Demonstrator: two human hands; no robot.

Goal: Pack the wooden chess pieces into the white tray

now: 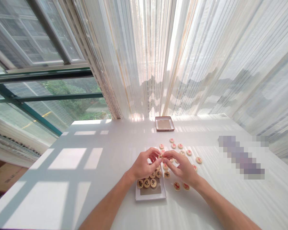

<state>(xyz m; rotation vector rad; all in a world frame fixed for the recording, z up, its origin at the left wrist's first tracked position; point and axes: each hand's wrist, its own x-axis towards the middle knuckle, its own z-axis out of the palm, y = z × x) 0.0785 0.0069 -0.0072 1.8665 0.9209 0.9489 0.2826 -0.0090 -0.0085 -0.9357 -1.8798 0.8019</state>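
Note:
A round wooden Chinese chess piece (160, 157) with a dark character is pinched between the fingertips of both hands. My left hand (144, 164) is closed on its left side, above the shallow box (154, 197). From the right, the thumb and fingers of my right hand (182, 165) close on the same piece. Black-marked pieces (147, 183) lie in rows inside the box, and my left hand hides part of them. Loose pieces, mostly red-marked, are scattered around my right hand, among them one piece (199, 160) to its right and another (177, 186) below it.
A shallow box lid (164, 129) lies farther back on the white table (91, 198). At the right is a pixelated, blurred object (242, 158). Striped sheer curtains (139, 64) hang behind the table, with a window (50, 89) at the left.

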